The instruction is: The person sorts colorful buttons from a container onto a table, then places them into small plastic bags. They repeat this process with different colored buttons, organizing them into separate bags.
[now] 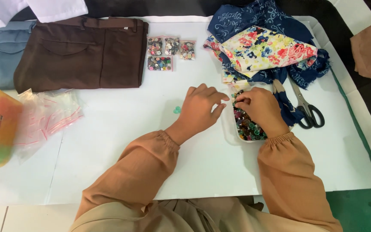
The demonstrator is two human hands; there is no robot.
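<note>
Picking at buttons (pixel 246 124) in tray (pixel 227 129) — right hand (pixel 258 107) pinching one over it | left hand (pixel 200 107) just left, fingers loosely spread | tray's long axis running toward the person.

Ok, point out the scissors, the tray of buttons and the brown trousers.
scissors (pixel 309 112): head view, on the handles near the pivot.
tray of buttons (pixel 246 127): head view, on the buttons below the right hand.
brown trousers (pixel 82 53): head view, mid-fabric.
</note>
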